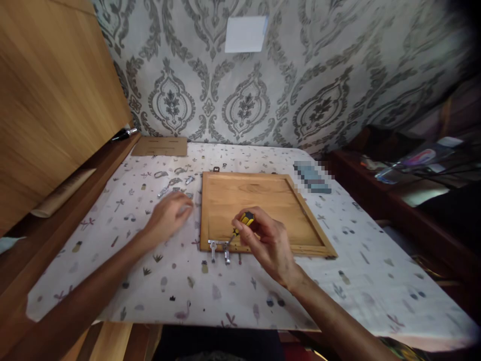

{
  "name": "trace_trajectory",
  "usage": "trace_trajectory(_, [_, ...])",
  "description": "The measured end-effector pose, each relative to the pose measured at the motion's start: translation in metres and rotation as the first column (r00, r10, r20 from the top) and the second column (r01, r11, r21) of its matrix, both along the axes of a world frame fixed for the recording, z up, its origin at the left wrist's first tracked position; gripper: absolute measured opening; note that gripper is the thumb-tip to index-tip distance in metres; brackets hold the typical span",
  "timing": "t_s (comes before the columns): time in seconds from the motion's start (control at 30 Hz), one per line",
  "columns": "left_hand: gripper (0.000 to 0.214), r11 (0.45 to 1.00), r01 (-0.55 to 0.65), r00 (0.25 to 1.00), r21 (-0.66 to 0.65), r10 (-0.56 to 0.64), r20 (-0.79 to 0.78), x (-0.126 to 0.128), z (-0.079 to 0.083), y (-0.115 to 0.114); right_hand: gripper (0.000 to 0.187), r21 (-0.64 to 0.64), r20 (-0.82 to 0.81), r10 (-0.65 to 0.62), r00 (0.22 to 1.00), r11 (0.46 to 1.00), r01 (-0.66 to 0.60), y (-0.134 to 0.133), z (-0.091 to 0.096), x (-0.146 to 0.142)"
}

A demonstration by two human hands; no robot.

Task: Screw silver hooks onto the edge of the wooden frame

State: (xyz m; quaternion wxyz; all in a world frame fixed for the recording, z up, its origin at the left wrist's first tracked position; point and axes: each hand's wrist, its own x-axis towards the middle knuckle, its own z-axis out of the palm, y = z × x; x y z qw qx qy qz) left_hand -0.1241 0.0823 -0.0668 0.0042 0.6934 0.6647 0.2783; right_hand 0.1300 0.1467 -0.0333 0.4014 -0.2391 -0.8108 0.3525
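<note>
Two metal clips point(213, 251) sit on the near edge of a wooden board point(240, 193), close to its near left corner, with their ends sticking out past the rim over the cloth. The right hand point(268, 243) grips a screwdriver point(247, 218) between thumb and fingers, its shaft slanting down to the clip on the right. The left hand point(171, 215), slightly blurred, has its fingers curled above the desk point(165, 306) off the board's left edge, near some loose metal pieces point(161, 174); whether it holds anything, I cannot tell.

The work looks partway along: both clips are in position, but whether either is screwed tight does not show. The loose pieces apparently remain to be dealt with.

The board lies flat around the middle of the desk, a warm, grained wood panel with a raised rim on its sides. The clips are shiny, narrow and tongue-shaped; the screwdriver's handle is stubby, yellow and black. Under everything runs a pale cloth point(240, 296) printed with plants and pineapples. A flat brown cardboard piece point(161, 146) lies at the desk's far left corner.
</note>
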Motion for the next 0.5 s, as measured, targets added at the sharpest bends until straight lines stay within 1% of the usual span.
trace_trajectory(0.1, [0.02, 0.989, -0.148, 0.987, -0.012, 0.146, -0.068, -0.039, -0.002, 0.012, 0.015, -0.011, -0.013, 0.01, 1.0, 1.0, -0.01, -0.001, 0.0, 0.001])
trace_trajectory(0.2, [0.019, 0.978, -0.205, 0.973, -0.034, 0.2, -0.117, -0.06, -0.006, 0.019, 0.015, -0.018, -0.014, 0.008, 1.0, 1.0, -0.009, -0.001, -0.001, 0.002])
trace_trajectory(0.33, [0.02, 0.977, -0.207, 0.968, -0.05, 0.197, -0.153, -0.066, -0.007, 0.022, 0.017, -0.037, -0.008, -0.003, 1.0, 0.999, 0.003, -0.001, -0.003, 0.004])
trace_trajectory(0.5, [0.026, 0.968, -0.25, 0.959, -0.012, 0.246, -0.143, -0.068, -0.003, 0.025, 0.017, -0.018, -0.002, 0.005, 1.0, 1.0, -0.005, -0.001, -0.003, 0.004])
